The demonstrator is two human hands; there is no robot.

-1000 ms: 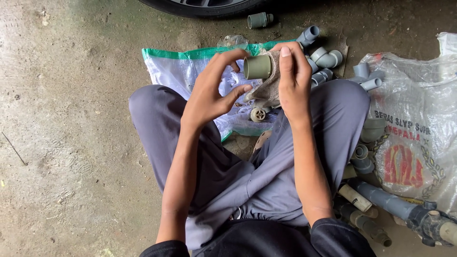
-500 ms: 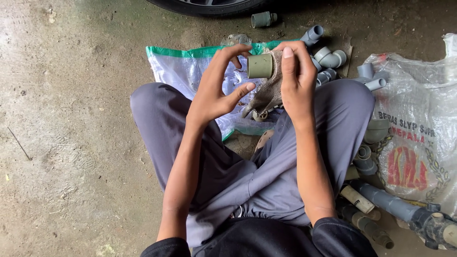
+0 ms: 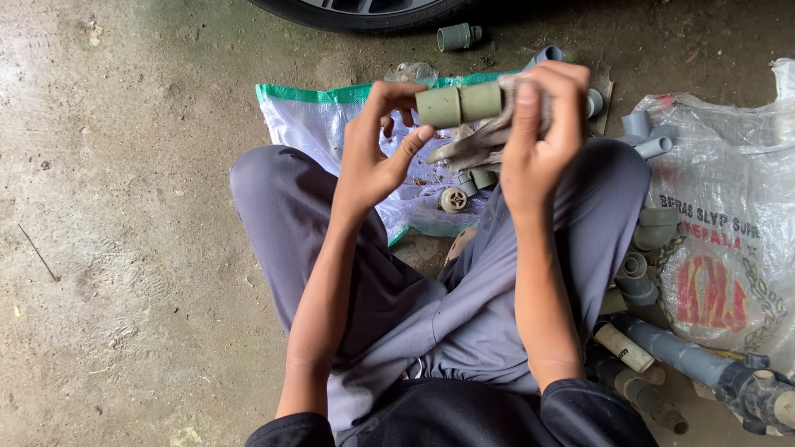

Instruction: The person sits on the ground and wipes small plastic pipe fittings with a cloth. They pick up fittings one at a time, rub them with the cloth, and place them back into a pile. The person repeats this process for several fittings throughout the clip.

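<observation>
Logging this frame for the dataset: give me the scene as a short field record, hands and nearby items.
setting: person seated cross-legged on a concrete floor
left hand: fingertips on the left end of a short olive-green pipe coupling
right hand: grips the coupling's right end together with a grey rag
under the hands: clear plastic sack with a green edge, small fittings on it
person's right: printed white sack, grey pipe fittings, grey pipe with a valve
top: tyre, one loose grey fitting
</observation>
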